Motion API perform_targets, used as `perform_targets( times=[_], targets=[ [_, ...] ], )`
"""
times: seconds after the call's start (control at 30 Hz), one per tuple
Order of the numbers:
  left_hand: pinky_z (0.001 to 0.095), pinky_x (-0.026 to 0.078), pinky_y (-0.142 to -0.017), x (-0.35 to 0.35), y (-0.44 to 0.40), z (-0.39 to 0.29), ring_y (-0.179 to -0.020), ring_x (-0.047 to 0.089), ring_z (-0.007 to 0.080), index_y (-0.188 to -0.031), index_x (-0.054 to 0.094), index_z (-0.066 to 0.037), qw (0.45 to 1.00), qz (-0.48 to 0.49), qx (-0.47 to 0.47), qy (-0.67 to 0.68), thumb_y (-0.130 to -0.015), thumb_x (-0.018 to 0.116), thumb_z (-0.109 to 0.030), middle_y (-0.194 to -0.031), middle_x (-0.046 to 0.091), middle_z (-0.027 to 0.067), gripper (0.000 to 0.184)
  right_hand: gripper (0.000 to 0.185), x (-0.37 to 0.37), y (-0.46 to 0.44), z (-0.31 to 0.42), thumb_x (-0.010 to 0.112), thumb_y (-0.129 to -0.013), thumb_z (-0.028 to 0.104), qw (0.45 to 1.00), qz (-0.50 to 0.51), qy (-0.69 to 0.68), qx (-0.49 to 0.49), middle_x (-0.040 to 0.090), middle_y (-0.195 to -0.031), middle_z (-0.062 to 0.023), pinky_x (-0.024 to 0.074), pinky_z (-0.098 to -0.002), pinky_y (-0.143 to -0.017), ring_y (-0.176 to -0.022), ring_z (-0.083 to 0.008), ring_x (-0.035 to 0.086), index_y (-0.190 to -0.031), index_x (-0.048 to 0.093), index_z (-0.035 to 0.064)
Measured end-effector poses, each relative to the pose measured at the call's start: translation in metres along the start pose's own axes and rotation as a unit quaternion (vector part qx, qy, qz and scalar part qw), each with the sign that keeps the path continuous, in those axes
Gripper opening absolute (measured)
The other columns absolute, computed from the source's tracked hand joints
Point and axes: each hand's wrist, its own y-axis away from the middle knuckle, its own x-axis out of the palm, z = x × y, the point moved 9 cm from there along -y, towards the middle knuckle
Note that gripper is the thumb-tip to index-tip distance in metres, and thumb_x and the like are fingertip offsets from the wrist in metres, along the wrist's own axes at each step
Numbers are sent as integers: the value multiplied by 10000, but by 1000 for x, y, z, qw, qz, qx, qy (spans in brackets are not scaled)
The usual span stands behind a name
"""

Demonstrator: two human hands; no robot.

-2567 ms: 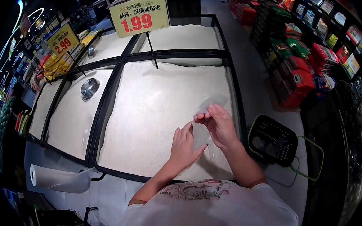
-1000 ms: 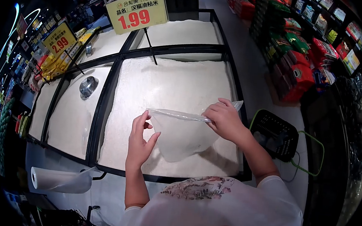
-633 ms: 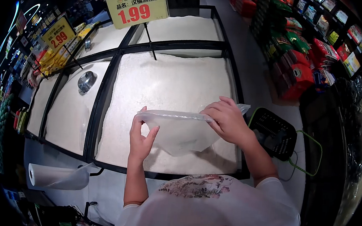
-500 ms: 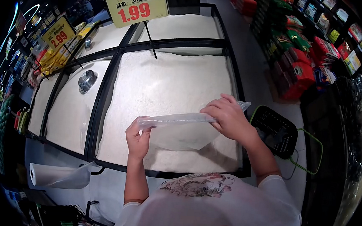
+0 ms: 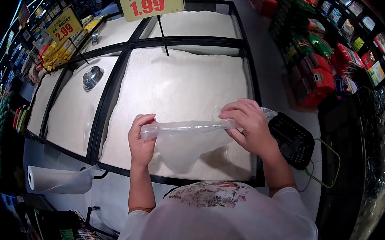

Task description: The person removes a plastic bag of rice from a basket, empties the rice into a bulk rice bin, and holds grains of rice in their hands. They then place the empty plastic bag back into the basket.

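From my end, I am seeing the wearer's patterned white shirt (image 5: 215, 211) filling the nearest part of the view, just this side of the big bin (image 5: 177, 83) of white grain. A roll of clear bags (image 5: 59, 180) is lying near that bin's near-left corner. Over the bin's near part, the left hand (image 5: 142, 136) is pinching one end of the plastic bag (image 5: 179, 152), and the right hand (image 5: 248, 126) is gripping its upper edge farther right. The bag is hanging between them, covering some grain. Right of the bin, a black basket (image 5: 291, 140) is sitting partly behind the right hand and forearm. Left of the bin, a metal bowl (image 5: 92, 78) is resting on grain in the next compartment. At the bin's far side, the 1.99 sign (image 5: 150, 3) is standing on a thin post; red packs (image 5: 317, 84) are stacking up beyond, to its right.

Compared with the first frame, the hands are now holding well apart, with the bag's edge stretching between them.
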Motion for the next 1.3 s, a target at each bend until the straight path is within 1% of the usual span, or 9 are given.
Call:
perform_targets(
  times=[0.13, 0.33, 0.4, 0.57, 0.7, 0.83, 0.97, 1.2, 1.3],
  targets=[
    [258, 417, -674, 24, 6, -2, -743, 524, 167, -893, 558, 7, 981, 149, 65, -102, -638, 568, 55, -797, 548, 80, 260, 141, 25, 6, -13, 618, -653, 90, 994, 88, 65, -15, 571, -797, -21, 346, -352, -869, -795, -203, 529, -788, 574, 88],
    [251, 412, -663, 0, 3, 7, -721, 520, 161, -770, 561, -2, 999, 14, -45, 11, -693, 570, 18, -747, 543, 74, 81, 154, -14, -1, 5, 616, -638, 66, 998, -50, 24, -16, 574, -817, -25, 350, -379, -861, -805, -203, 535, -786, 577, 86],
    [251, 410, -670, 10, 0, -1, -712, 511, 151, -775, 558, -7, 997, 56, 21, -45, -718, 574, -9, -740, 536, 65, 59, 168, 26, 6, -16, 613, -638, 66, 986, 118, 120, -8, 577, -833, -40, 371, -372, -836, -814, -217, 535, -802, 581, 79],
    [262, 395, -745, -2, 8, 23, -824, 495, 158, -928, 522, -18, 998, 20, -52, -18, -691, 634, -72, -908, 519, 76, 268, 119, -41, 6, 10, 606, -627, 67, 990, -140, 28, -17, 573, -801, -49, 376, -363, -807, -821, -223, 542, -736, 557, 67],
    [269, 396, -762, 20, 6, 10, -854, 508, 191, -988, 520, -13, 986, 133, 21, -96, -654, 644, -55, -929, 517, 94, 359, 124, 20, 11, -21, 595, -636, 56, 984, 112, 140, 12, 585, -807, -52, 405, -336, -727, -792, -235, 547, -756, 565, 61],
    [281, 421, -721, 27, 17, 21, -811, 525, 194, -992, 535, 1, 980, 154, -30, -118, -648, 630, -8, -915, 516, 108, 356, 99, -23, 12, -8, 581, -656, 57, 996, -78, -11, 34, 575, -790, -50, 399, -329, -708, -799, -227, 532, -752, 557, 61],
    [274, 420, -721, 31, 24, 36, -808, 530, 193, -1000, 530, 8, 980, 169, -66, -75, -650, 624, 0, -905, 519, 113, 363, 150, 12, 12, -24, 584, -653, 47, 993, 72, 84, 47, 581, -863, -49, 399, -315, -723, -830, -228, 538, -802, 569, 60],
    [272, 423, -731, 26, 25, 40, -862, 530, 193, -1045, 509, -7, 975, 170, -71, -125, -680, 618, -3, -941, 525, 105, 380, 134, -35, 10, -5, 577, -662, 29, 994, -97, -45, 32, 583, -849, -57, 406, -335, -721, -817, -240, 542, -795, 569, 43],
    [269, 422, -734, 27, 26, 33, -869, 526, 192, -1045, 514, -18, 975, 160, -56, -144, -677, 627, -18, -954, 526, 107, 384, 120, 2, 15, -17, 569, -670, 30, 1000, 12, 22, 11, 580, -816, -63, 403, -333, -711, -794, -241, 542, -790, 567, 45]
  ],
)
